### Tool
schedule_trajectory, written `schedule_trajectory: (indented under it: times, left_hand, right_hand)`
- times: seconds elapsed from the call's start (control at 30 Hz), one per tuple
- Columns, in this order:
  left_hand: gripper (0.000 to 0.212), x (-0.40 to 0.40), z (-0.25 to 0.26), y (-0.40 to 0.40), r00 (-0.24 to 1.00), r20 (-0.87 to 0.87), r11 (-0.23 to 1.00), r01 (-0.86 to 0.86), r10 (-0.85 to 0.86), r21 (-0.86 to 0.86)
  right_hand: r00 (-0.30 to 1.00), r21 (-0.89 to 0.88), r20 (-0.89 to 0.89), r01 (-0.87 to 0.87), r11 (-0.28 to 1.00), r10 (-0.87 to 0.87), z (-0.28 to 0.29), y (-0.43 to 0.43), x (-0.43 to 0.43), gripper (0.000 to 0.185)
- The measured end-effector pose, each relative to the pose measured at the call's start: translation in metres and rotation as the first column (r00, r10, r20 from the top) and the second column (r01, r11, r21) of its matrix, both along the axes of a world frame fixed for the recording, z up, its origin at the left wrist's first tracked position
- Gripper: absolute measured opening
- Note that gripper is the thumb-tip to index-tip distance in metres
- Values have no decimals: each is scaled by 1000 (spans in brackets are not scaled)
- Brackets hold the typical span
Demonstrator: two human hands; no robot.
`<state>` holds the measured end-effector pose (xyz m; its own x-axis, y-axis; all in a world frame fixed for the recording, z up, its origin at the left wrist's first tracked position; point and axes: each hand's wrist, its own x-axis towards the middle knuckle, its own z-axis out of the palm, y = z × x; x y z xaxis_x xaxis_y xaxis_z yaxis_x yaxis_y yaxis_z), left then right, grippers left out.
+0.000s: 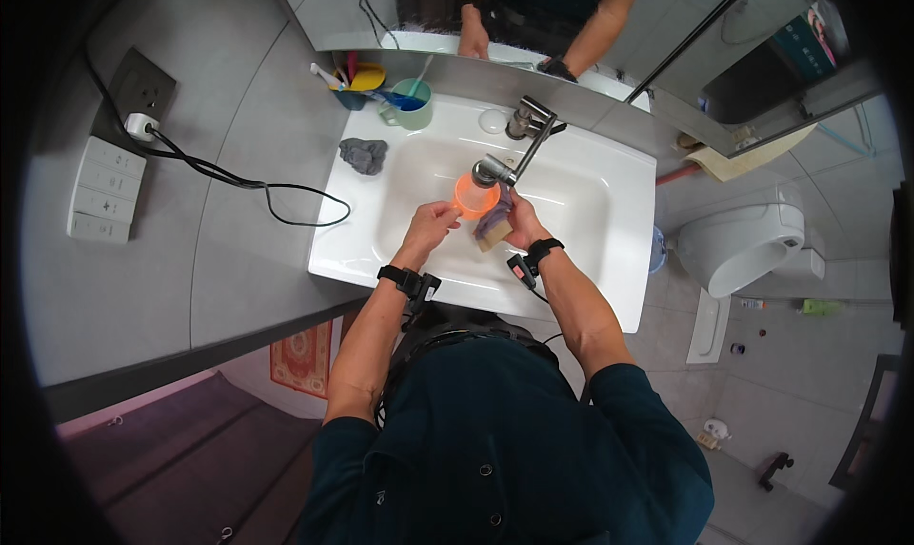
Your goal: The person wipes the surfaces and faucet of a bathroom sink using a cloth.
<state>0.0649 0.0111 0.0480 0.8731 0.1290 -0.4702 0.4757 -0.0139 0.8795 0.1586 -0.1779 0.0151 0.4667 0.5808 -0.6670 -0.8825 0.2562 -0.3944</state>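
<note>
My left hand (432, 227) grips the edge or handle of a small orange plastic cup (468, 206), its mouth directly beneath the faucet's spout. Whether water runs into it is hard to tell. In my right hand (527, 220) is a crumpled purple-grey cloth with a beige part (494, 237), which could be a sponge. The cloth lies close against the cup's right side; contact is unclear. Both hands are over the white washbasin (585, 202). A chrome swing-arm faucet (535, 145) reaches down from the basin's back edge.
On the basin's left ledge lies a grey rag (363, 156). Behind it stand a green mug (414, 113) with toothbrushes and a holder with a yellow piece (368, 76). A black cable (307, 224) loops over the left edge. A mirror and urinal (742, 238) are beyond.
</note>
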Motion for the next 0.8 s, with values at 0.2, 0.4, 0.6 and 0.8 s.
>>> schedule_trajectory:
  times: [0.2,0.4,0.6,0.8]
  left_hand:
    - [26,7,4,-9,998,-22,992,-53,51,-116]
    - [25,11,-3,-11,997,-48,987,-71,65,-146]
    - [25,12,-4,-11,995,-61,981,-87,77,-171]
    - [26,11,-5,-11,994,-71,974,-97,84,-205]
  right_hand:
    - [999,-41,-8,50,998,-50,-14,-14,5,52]
    - [997,-27,-34,69,997,-70,-10,-19,3,50]
    - [996,-52,-45,76,996,-79,-8,-20,3,50]
    - [997,-72,-24,66,995,-68,-5,-16,2,50]
